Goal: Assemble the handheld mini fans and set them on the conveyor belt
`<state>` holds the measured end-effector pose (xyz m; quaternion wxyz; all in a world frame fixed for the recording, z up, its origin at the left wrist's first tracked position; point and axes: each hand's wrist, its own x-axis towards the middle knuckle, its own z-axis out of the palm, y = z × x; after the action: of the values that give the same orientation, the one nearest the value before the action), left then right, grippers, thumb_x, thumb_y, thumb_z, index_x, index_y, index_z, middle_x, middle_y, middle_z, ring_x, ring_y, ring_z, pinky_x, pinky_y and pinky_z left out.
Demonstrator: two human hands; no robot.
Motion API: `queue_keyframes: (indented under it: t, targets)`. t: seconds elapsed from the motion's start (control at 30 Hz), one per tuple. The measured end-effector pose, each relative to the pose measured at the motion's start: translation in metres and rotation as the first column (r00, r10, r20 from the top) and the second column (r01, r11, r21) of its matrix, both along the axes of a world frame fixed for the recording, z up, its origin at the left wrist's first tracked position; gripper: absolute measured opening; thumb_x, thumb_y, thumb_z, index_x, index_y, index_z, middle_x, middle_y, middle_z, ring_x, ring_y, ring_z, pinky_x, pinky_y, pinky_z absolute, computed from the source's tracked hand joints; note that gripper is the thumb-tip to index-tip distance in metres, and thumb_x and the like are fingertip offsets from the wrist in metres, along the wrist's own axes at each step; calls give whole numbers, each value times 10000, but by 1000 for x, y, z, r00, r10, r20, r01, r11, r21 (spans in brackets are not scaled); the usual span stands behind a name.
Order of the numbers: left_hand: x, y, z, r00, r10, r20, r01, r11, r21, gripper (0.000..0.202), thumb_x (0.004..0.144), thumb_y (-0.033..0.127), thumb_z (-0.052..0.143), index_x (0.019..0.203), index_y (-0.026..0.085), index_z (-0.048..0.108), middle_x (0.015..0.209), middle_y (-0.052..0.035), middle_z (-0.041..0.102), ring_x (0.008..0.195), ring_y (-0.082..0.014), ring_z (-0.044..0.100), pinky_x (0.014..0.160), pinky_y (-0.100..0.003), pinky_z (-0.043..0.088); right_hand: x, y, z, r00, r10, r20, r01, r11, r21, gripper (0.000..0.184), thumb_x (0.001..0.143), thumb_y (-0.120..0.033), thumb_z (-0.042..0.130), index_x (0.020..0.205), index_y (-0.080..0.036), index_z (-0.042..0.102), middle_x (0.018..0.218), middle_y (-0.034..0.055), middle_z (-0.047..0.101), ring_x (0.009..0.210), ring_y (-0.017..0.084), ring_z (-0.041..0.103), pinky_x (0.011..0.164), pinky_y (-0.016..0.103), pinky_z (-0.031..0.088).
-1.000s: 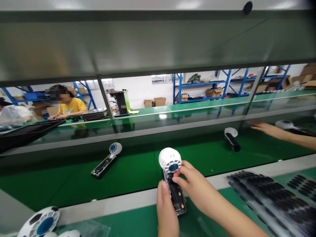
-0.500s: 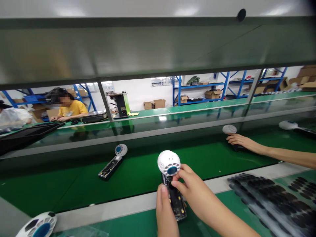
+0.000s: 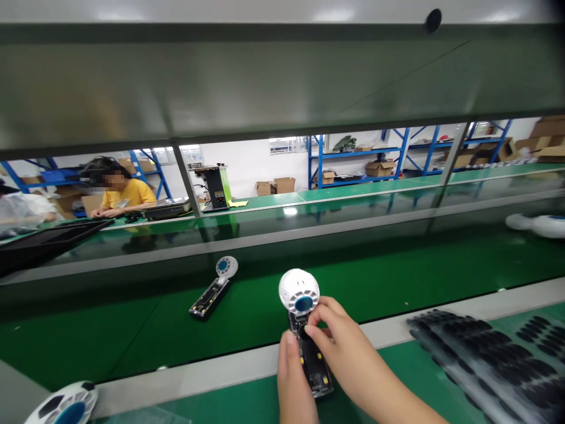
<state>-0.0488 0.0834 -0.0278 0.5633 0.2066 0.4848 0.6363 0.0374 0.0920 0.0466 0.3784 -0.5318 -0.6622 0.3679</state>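
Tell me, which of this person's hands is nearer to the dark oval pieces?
The right. The right hand is at the white-headed device, left of the dark oval pieces; the left hand holds the device's handle, farther left of them.

Far to my left I see a person (image 3: pixel 136 193) in a yellow top, and a large black tray (image 3: pixel 50 240) lies nearer to me on that side. Right of that person, a black-and-green machine (image 3: pixel 217 187) stands on the far green worktop (image 3: pixel 344 193). Farther right I see cardboard boxes (image 3: pixel 285 185), then blue shelving (image 3: pixel 362 154) with a brown carton (image 3: pixel 380 169) on it. Above me, a grey panel (image 3: pixel 265 82) runs from left to right.
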Motion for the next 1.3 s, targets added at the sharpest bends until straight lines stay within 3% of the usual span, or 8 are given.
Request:
queue_keyframes:
  t: [0.33,0.67,0.87,0.97,1.03,1.1,1.2,1.3]
  targets:
    - [-3,-2,2,993,-97,66,94,995,35,480,734,537,493,1011,151,567,938,-85,649,940,-234,578,809,-312,431,-3,0,-13,1000,-28,-11,28,999,46,135,827,-215,385,699,-235,424,1151,-11,418,974,155,488,795,297,413]
    - [1,1,-3,1000,11,9,-11,1000,-7,473,742,528,481,1021,155,564,1060,-99,625,1033,-242,540,870,-315,404,-7,-2,-20,998,-56,29,52,992,112,138,846,-211,356,718,-239,403,1166,4,398,1036,160,453,837,313,377]
    - [2,2,-7,999,10,-53,-10,1000,2,488,729,555,476,997,159,574,973,-91,651,938,-235,582,810,-308,432,-7,-2,-23,999,-42,10,40,991,125,139,831,-197,356,706,-233,406,1133,20,410,1009,177,466,830,335,383]
    - [2,1,-7,998,-10,-70,11,1000,18,500,721,575,468,973,159,585,918,-87,663,888,-233,598,778,-307,445,-6,0,-23,989,-60,-136,59,998,-5,108,805,-203,399,887,-262,436,1140,30,437,990,184,496,817,340,409]
    - [2,1,-7,998,-1,-61,2,1000,15,496,722,570,469,972,158,584,935,-92,661,917,-238,590,789,-307,442,-5,3,-21,942,-58,-330,3,986,-164,372,787,-210,430,1139,-274,326,1168,53,460,1004,181,515,846,341,412]
    - [3,1,-6,998,18,-67,-17,1000,11,483,720,562,478,966,160,585,959,-94,657,942,-239,582,800,-305,439,-3,5,-17,878,-14,-478,-132,954,-270,553,769,-216,457,1262,-221,208,1177,86,486,1030,183,517,888,336,393]
    - [5,-1,-3,994,24,-109,-23,1000,7,464,720,559,476,951,172,586,956,-83,657,936,-239,583,794,-304,440,1,5,-12,853,84,-515,-261,923,-283,564,745,-212,493,1258,-162,263,1142,94,534,1055,187,506,916,314,367]
    - [6,-2,-1,982,23,-187,-26,1000,-15,452,730,547,463,943,169,592,957,-82,658,955,-244,570,796,-303,425,1,2,-13,870,68,-489,-218,942,-256,505,740,-203,502,1210,-181,319,1077,65,579,1011,183,532,886,299,385]
